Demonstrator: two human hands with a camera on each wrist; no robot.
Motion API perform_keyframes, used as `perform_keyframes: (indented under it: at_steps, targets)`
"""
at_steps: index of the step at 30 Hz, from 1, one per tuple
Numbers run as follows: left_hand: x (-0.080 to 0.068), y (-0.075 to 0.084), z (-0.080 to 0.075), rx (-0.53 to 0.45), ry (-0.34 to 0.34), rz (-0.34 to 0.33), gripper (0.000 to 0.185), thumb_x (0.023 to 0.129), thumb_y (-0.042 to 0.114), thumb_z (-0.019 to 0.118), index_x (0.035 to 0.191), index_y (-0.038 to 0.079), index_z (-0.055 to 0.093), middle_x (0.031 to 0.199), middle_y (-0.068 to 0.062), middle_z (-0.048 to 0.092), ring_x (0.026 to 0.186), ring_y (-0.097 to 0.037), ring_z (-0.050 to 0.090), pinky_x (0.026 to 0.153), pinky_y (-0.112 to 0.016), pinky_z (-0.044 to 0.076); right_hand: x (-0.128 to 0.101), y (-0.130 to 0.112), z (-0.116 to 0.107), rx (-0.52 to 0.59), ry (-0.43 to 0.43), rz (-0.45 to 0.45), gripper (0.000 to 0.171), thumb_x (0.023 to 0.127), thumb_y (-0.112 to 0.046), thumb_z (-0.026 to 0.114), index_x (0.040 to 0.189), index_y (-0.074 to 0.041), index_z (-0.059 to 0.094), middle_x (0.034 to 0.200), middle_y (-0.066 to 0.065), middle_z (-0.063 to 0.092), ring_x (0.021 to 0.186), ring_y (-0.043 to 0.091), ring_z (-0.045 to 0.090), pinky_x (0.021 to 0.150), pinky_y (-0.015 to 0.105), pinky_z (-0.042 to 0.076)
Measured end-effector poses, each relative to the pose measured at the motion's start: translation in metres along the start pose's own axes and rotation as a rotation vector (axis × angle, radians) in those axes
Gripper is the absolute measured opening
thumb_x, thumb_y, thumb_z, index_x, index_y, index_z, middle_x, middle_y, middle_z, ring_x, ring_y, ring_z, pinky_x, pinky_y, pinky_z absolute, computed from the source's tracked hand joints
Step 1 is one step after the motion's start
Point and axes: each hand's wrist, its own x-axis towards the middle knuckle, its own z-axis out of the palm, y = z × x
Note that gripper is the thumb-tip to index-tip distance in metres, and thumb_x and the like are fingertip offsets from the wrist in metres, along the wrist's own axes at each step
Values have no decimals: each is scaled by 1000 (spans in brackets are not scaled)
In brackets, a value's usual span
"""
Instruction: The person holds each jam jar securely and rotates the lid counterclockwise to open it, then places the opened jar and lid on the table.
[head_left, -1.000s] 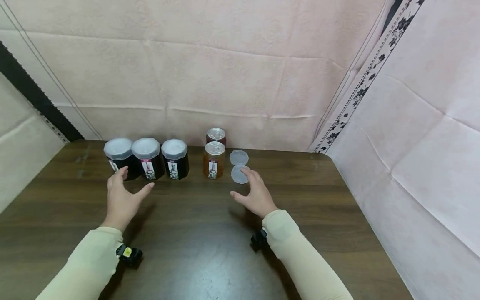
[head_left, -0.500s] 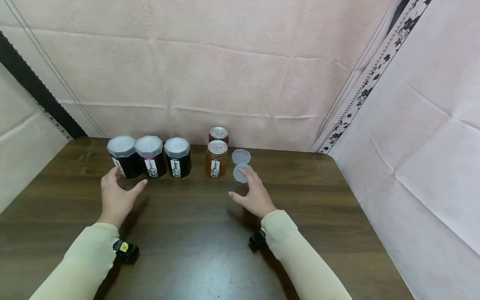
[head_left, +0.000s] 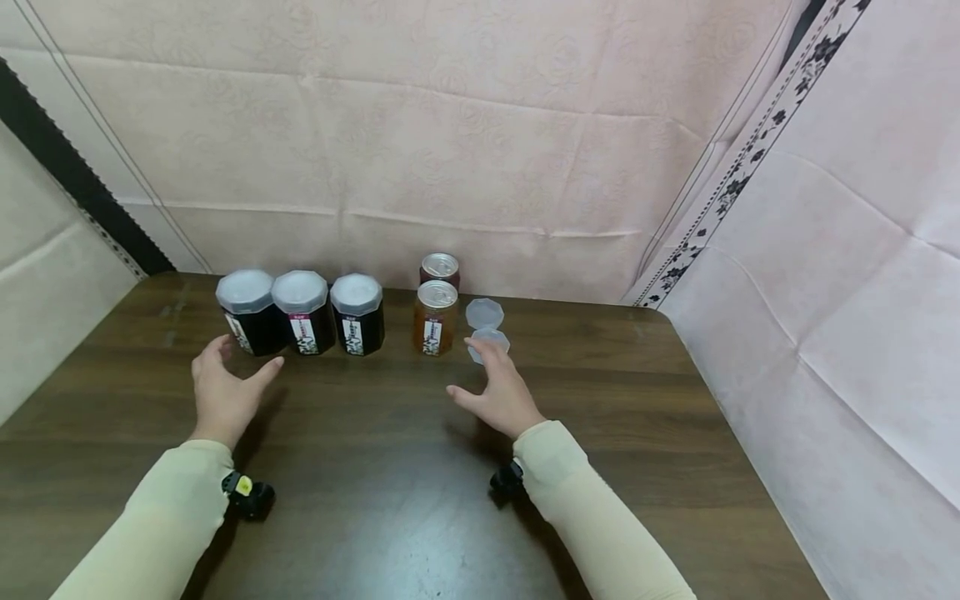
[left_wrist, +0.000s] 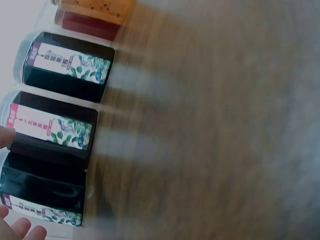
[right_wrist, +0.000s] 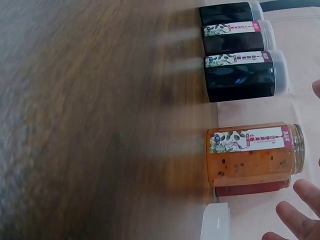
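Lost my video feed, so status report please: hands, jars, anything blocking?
Left hand open, near dark jars. Right hand open, fingertips at loose lid. Orange jar uncapped. Nothing blocking.

Glossy wood table (head_left: 390,467) — translucent plastic lids (head_left: 484,313) — creased cloth backdrop (head_left: 450,125)

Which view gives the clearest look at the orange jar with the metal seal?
The right wrist view: the orange jar fills much of the frame, its label, pulp and seeds sharp. The head view shows it small but whole, foil top visible, beside the loose lids. The left wrist view catches only a cropped sliver at the top edge.
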Motion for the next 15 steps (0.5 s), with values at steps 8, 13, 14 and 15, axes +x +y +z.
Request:
perform_keyframes:
  at_steps: [8, 13, 14, 15]
  targets:
    - [6, -6, -3, -7, -17, -76, 84, 90, 37, 65, 150, 1, 19, 147, -28, 24, 135, -42, 28, 109, -55, 30, 4, -6, 4, -2, -25, -9, 75, 85, -39, 71, 147, -17, 37, 151, 7, 34, 137, 25, 35, 108, 48, 37]
    - [12, -9, -5, 4, -36, -94, 86, 90, 40, 63, 151, 1, 16, 148, -28, 22, 134, -43, 28, 109, -55, 30, 6, -10, 7, 3, -40, -25, 75, 85, -40, 71, 148, -17, 36, 151, 5, 35, 138, 24, 34, 109, 47, 35]
    - [13, -9, -5, 9, -41, -96, 87, 90, 40, 63, 151, 1, 15, 148, -29, 22, 134, -43, 27, 109, -56, 30, 6, -10, 8, 4, -41, -27, 75, 85, -40, 70, 148, -17, 36, 151, 5, 35, 138, 24, 34, 109, 47, 35]
    - [15, -10, -5, 13, -44, -98, 87, 90, 41, 62, 151, 1, 15, 148, -29, 21, 134, -43, 27, 109, -56, 30, 6, -11, 8, 5, -42, -28, 75, 85, -40, 70, 148, -17, 36, 151, 6, 35, 138, 24, 34, 109, 47, 35]
